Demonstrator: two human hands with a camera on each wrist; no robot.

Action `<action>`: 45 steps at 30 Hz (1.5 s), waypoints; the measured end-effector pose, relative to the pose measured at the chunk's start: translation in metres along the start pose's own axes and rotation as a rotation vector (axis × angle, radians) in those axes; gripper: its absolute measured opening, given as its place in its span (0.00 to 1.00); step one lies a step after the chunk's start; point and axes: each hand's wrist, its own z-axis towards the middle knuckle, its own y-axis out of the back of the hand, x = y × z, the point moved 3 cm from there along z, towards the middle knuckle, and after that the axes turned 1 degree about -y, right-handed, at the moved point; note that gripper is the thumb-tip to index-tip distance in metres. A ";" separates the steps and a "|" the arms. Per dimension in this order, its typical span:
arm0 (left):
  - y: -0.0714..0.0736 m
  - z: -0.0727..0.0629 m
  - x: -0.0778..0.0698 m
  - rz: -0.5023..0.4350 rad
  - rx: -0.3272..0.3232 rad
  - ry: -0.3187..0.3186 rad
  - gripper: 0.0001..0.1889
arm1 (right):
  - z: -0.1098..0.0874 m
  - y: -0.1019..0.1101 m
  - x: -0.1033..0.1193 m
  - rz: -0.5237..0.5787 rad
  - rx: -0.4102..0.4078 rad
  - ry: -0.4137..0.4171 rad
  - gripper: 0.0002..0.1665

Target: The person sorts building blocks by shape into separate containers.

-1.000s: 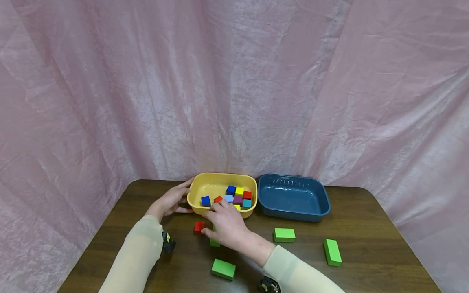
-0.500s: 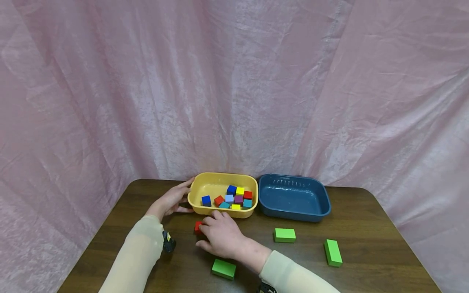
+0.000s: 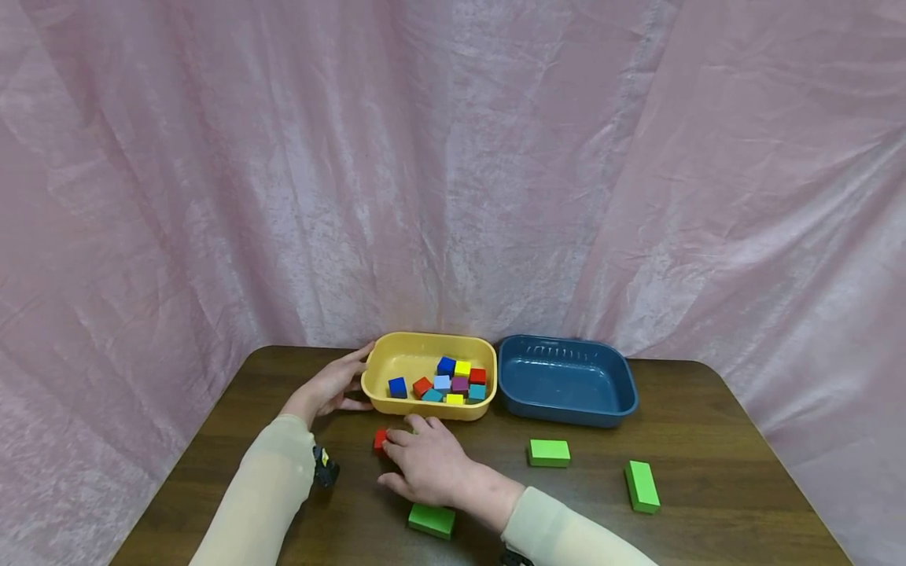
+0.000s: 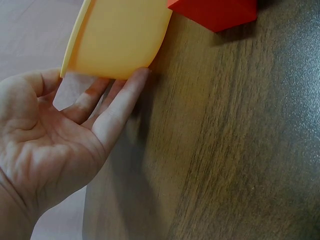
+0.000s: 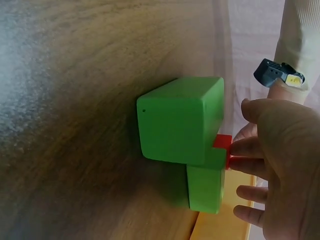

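Observation:
My left hand (image 3: 333, 391) rests against the left end of a yellow basin (image 3: 405, 407), its fingers fairly straight; the left wrist view shows thumb and fingertips touching the outer wall of the yellow basin (image 4: 117, 45). In front of the basin, my right hand (image 3: 430, 464) hovers palm down with fingers spread, beside a red cube (image 3: 380, 441). The right wrist view shows this right hand (image 5: 290, 160) with fingertips close to the red cube (image 5: 223, 141); contact cannot be judged. Also there are a near green block (image 5: 172, 129) and a farther green block (image 5: 206, 190).
Several coloured cubes, such as a purple cube (image 3: 460, 384), lie in the yellow basin. A dark blue basin (image 3: 566, 413) stands right of it. Green blocks lie nearer: one front block (image 3: 432, 521), one middle-right block (image 3: 548, 453) and one far-right block (image 3: 642, 487). A pink curtain (image 3: 453, 173) hangs behind.
My right hand has drawn back from the yellow basin's front rim towards me, revealing a teal cube inside. It now covers a green block that showed partly before. My left hand stays put.

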 end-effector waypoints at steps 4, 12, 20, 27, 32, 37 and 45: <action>0.000 -0.001 0.000 -0.002 0.002 0.001 0.33 | -0.004 0.000 0.003 0.005 0.003 0.029 0.33; 0.001 -0.001 0.001 -0.004 0.001 0.002 0.33 | -0.012 0.002 0.009 0.053 0.038 0.082 0.31; 0.001 0.001 0.001 -0.003 0.006 -0.001 0.33 | -0.013 0.005 0.009 0.100 -0.047 0.067 0.25; 0.002 0.001 0.000 0.005 0.002 0.001 0.33 | -0.004 0.002 0.000 0.181 -0.149 -0.080 0.23; 0.001 0.002 0.000 0.002 0.001 0.010 0.33 | 0.001 -0.002 -0.002 0.204 -0.119 -0.174 0.24; 0.001 0.003 0.001 -0.001 -0.005 0.020 0.33 | 0.006 -0.005 -0.003 0.191 -0.110 -0.205 0.24; 0.001 0.004 0.001 -0.007 0.004 0.011 0.33 | 0.011 -0.008 0.000 0.144 -0.112 -0.215 0.23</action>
